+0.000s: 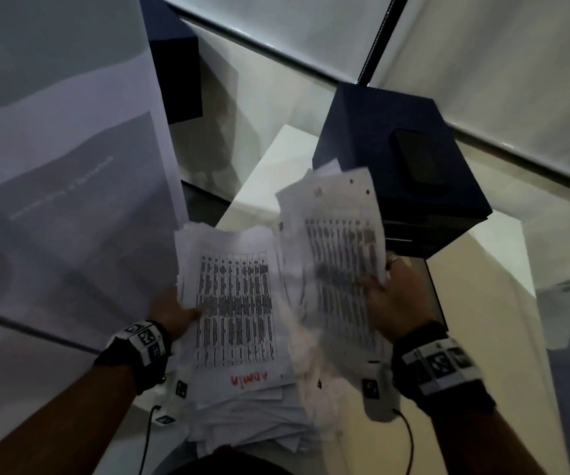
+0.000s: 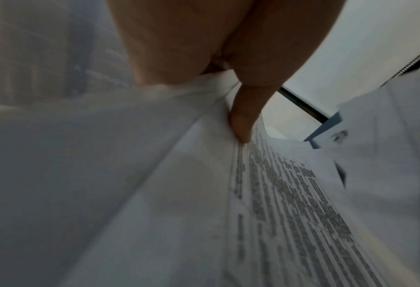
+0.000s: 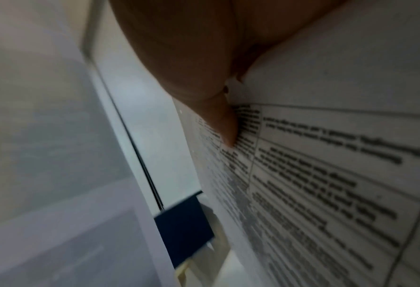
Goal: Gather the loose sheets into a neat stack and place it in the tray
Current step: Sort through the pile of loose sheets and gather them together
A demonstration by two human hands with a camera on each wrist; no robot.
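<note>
In the head view I hold two bundles of printed sheets in the air. My left hand [image 1: 177,311] grips the left bundle [image 1: 235,303], a ragged pile with red writing at its near end; its thumb [image 2: 243,124] lies on the top page. My right hand [image 1: 390,296] grips the right bundle [image 1: 338,255], tilted and blurred, overlapping the left one; its thumb [image 3: 224,124] presses the printed table [image 3: 326,184]. The other fingers are hidden under the paper. I cannot tell which object is the tray.
A dark blue box [image 1: 403,166] with a black phone [image 1: 417,159] on top stands just beyond the right bundle. A second dark box [image 1: 174,70] sits at the back left. A large pale poster [image 1: 61,166] stands on the left. A white surface [image 1: 276,159] lies beneath.
</note>
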